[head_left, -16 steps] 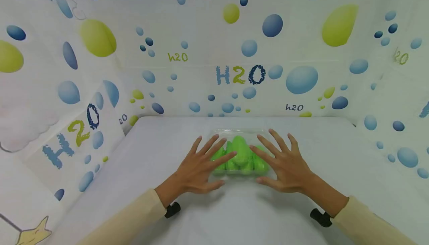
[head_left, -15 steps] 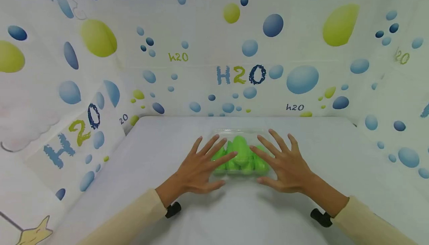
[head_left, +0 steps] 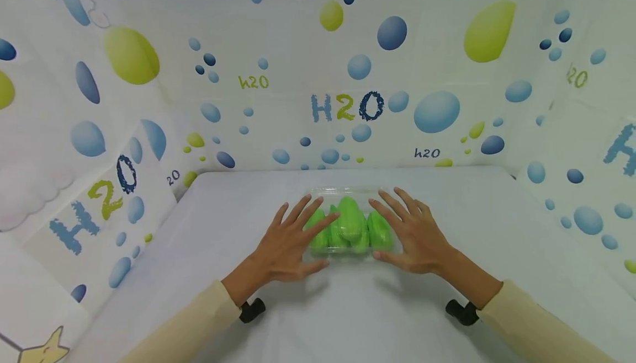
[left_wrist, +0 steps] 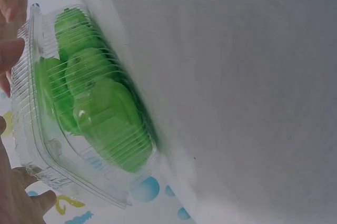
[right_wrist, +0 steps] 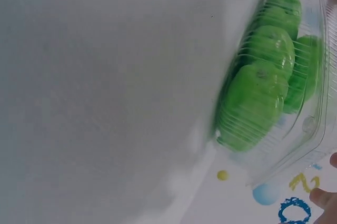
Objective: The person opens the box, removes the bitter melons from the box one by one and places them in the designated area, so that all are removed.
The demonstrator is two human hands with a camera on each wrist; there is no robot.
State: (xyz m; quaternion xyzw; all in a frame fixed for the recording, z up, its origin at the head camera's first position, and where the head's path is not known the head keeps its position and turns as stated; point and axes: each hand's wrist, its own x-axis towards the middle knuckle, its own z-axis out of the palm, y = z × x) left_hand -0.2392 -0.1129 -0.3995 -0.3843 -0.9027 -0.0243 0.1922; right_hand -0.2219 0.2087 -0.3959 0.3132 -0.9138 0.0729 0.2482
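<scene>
A clear plastic clamshell container sits on the white table with several smooth green fruit-like pieces inside, one lying over the others. Its lid looks closed, and the ribbed wall and rim show in the left wrist view. My left hand hovers at the container's left side with spread fingers, partly covering it. Spread in the same way, my right hand is at its right side. Whether any fingertip touches the plastic I cannot tell. In the right wrist view the green pieces show through the ribbed side.
White table surface spreads around the container. Behind it rises a white backdrop printed with blue and yellow-green drops and H2O lettering; it also runs along both sides. A dark band is on each wrist.
The head view has shifted slightly, so the scene sits a little further left. My right hand has moved a little forward over the container's right side. The left hand stays nearly the same.
</scene>
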